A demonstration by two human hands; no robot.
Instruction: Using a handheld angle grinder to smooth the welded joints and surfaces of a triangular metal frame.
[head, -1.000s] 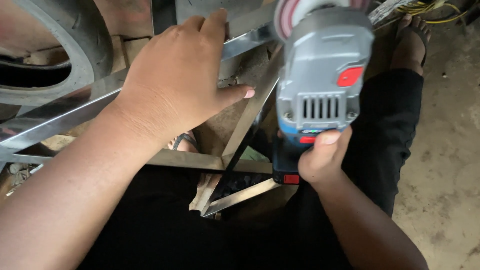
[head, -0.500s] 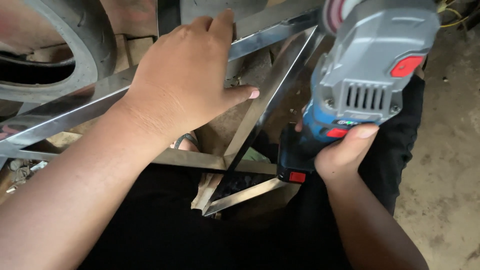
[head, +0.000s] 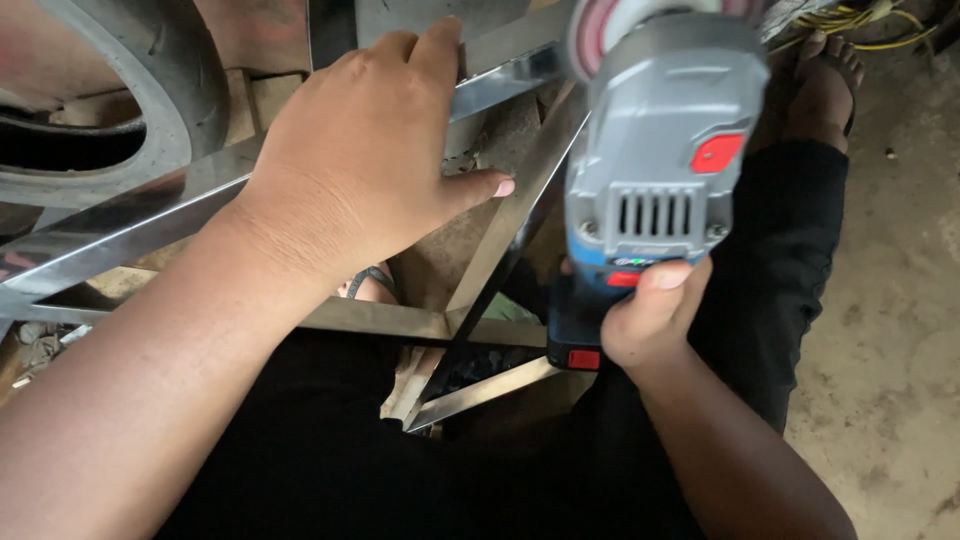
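My right hand grips the handle of a grey and blue cordless angle grinder with red buttons. Its reddish disc sits at the top, close to a shiny steel bar of a welded metal frame. My left hand lies flat on the frame's long upper bar, fingers spread and thumb pointing right. Slanted and cross bars of the frame run under both hands, above my black trousers.
A dark rubber tyre lies at the upper left. A sandalled foot rests on the concrete floor at the upper right, near yellow cables. Wooden blocks sit beneath the frame.
The grinder swung right and then back left toward the frame's bar, with my right hand still on it. My left hand stayed pressed on the upper bar.
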